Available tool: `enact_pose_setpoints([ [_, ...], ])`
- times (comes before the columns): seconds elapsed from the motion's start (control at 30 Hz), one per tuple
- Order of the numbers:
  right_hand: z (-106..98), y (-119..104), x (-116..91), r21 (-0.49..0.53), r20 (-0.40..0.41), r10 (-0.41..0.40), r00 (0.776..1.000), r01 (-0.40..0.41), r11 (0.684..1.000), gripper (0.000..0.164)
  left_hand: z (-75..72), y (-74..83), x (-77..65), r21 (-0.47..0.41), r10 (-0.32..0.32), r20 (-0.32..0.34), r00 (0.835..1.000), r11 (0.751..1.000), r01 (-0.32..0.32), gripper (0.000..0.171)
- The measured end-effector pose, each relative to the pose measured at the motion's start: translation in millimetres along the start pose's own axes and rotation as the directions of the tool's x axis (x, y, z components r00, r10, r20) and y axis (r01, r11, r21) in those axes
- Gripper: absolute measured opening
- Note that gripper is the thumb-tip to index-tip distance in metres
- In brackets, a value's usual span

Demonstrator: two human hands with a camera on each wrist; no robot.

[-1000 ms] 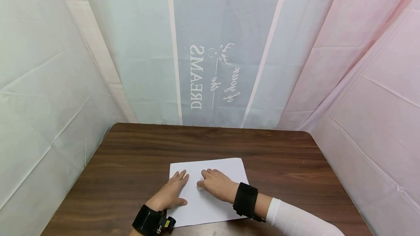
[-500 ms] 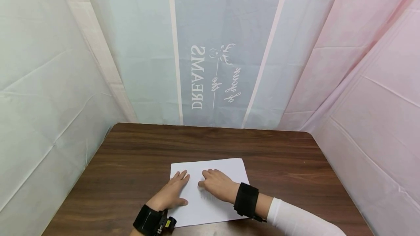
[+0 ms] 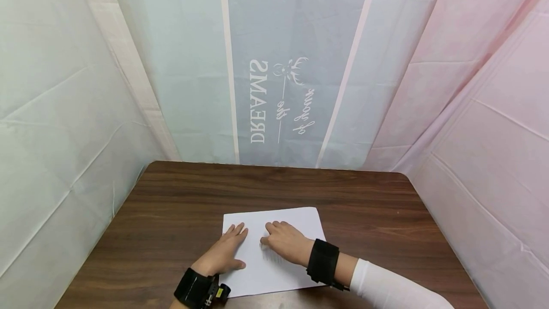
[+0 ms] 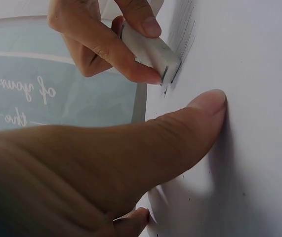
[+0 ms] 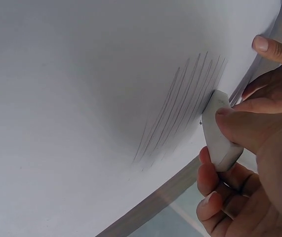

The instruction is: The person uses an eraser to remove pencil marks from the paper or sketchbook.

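Right hand (image 3: 286,242) pinches white eraser (image 5: 219,139); left hand (image 3: 220,253), fingers spread, on paper (image 3: 274,279).

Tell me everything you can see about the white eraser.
The eraser is a flat-sided white block, rubber by its look, darkened along some edges; a faint mark on one face is illegible. The right hand pinches it between thumb and fingers. It is held at a slant, one end apparently touching the white paper, right beside the thin dark lines.

In the head view I saw even brightness; in the left wrist view, the paper (image 4: 259,108) carried soft shadows.
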State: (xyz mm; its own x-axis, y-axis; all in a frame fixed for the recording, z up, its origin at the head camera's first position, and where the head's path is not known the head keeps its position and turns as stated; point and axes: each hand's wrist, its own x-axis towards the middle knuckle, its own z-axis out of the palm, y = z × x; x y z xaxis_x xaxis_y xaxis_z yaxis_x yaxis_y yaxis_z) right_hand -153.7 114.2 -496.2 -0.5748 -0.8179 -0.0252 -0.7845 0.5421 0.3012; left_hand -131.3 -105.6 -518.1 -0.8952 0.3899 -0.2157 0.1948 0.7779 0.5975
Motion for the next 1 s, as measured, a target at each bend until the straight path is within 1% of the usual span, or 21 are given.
enact_pose_setpoints([
  [0.23, 2.0, 0.1, -0.7, 0.012, 0.011, 0.001, 1.0, -0.001, 1.0, 0.025, 1.0, -0.7, 0.8, 0.0, -0.017, 0.012, 1.0, 1.0, 0.017, 0.087],
  [0.57, -0.6, 1.9, -2.2, 0.007, -0.002, 0.001, 1.0, -0.001, 1.0, 0.024, 0.0, -0.9, 1.0, 0.001, 0.003, 0.01, 1.0, 1.0, -0.003, 0.086],
  [0.7, -0.1, 2.4, -2.6, 0.013, -0.002, 0.001, 1.0, -0.001, 1.0, 0.024, -0.8, 0.0, 0.5, -0.011, -0.001, 0.015, 1.0, 1.0, 0.001, 0.086],
  [1.0, -0.2, 3.8, -3.3, 0.016, -0.001, 0.005, 1.0, -0.005, 1.0, 0.023, -1.4, 1.0, 0.4, -0.006, -0.002, 0.01, 1.0, 1.0, 0.002, 0.087],
])
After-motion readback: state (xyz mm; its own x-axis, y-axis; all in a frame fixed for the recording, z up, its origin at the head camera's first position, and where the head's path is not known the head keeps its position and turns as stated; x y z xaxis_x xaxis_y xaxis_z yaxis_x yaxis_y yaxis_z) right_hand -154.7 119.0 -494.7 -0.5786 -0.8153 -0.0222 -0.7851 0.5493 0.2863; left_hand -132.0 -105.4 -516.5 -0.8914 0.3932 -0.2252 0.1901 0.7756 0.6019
